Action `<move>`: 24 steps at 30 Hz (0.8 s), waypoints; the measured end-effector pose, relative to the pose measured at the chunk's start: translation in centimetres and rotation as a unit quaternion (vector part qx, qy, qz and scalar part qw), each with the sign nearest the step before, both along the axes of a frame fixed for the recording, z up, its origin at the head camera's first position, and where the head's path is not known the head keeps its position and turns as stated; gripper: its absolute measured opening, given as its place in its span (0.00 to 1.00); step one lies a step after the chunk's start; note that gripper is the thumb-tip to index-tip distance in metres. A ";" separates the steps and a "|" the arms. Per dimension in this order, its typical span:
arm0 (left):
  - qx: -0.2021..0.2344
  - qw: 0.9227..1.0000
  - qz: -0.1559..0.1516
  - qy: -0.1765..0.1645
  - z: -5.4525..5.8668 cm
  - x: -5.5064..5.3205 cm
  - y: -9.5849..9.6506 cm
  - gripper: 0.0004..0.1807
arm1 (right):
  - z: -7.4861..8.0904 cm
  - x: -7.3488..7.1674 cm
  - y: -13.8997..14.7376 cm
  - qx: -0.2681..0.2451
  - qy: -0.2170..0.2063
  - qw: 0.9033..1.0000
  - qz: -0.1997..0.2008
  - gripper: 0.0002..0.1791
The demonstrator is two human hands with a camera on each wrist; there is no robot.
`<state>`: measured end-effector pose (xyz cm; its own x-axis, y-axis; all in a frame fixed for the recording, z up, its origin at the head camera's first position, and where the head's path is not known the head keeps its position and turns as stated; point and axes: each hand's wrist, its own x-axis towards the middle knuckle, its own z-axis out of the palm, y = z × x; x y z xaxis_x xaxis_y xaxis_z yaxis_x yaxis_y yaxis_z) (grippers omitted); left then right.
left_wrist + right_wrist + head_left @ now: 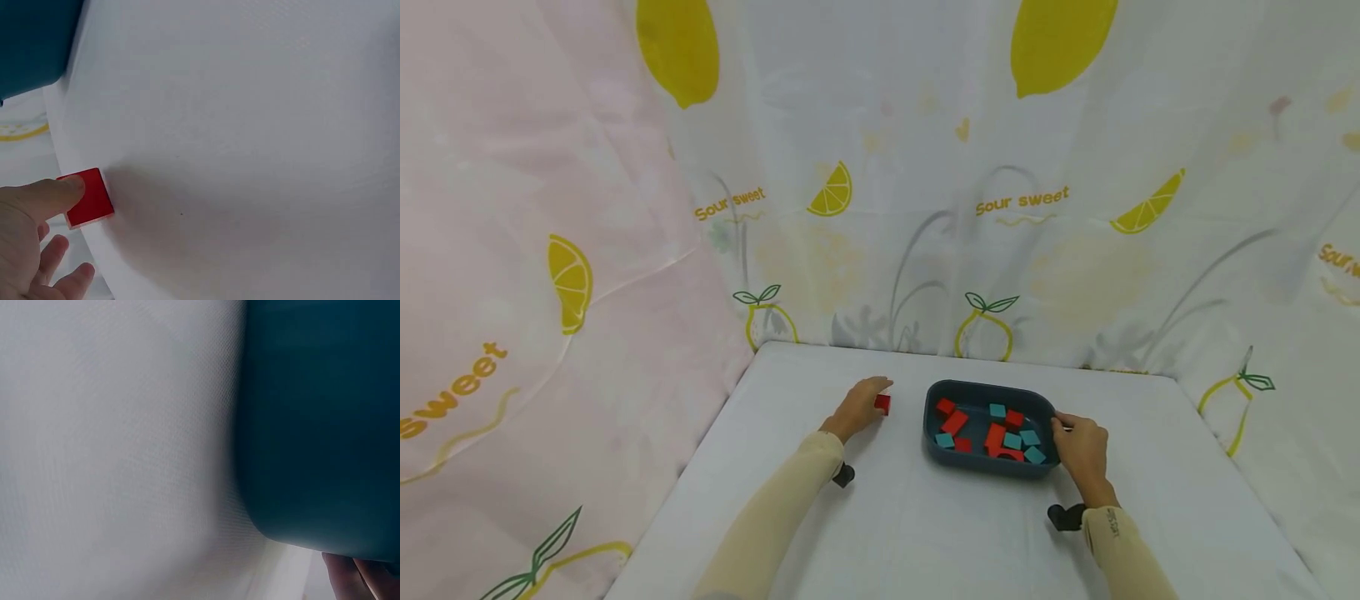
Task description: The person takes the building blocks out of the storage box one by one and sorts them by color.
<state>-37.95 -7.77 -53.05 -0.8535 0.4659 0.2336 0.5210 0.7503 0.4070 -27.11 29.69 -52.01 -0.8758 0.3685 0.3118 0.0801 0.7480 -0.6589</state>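
My left hand (856, 408) pinches a small red block (92, 199) between thumb and fingers, over the left part of the white table. To its right is a dark blue tray (988, 465) with rounded corners. Several red blocks (955, 422) and teal blocks (1012, 441) lie loose inside it. At the tray's right end, my right hand (1082, 446) grips the rim, thumb and fingers at the edge. In the right wrist view the tray's wall (319, 437) fills the right side, and only some fingers (344, 578) show at the bottom.
The table (925, 533) has a white cover. Behind it and on both sides hangs a pale curtain (880, 167) printed with lemons. Black wrist mounts (1066, 517) sit below both hands, at the cuffs of light sleeves (775, 517).
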 end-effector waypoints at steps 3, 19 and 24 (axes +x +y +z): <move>-0.002 1.000 -0.025 0.017 0.6 -0.4 0.3 0.34 | 0.0 0.0 0.1 -0.002 -0.004 1.000 0.000 0.14; -0.044 0.991 -0.116 0.052 4.3 -0.2 6.8 0.20 | 0.1 -0.2 0.0 -0.009 -0.005 1.000 -0.002 0.14; -0.076 0.987 -0.138 0.028 4.3 0.5 8.9 0.18 | 0.0 -0.2 0.0 -0.012 -0.005 1.000 -0.005 0.14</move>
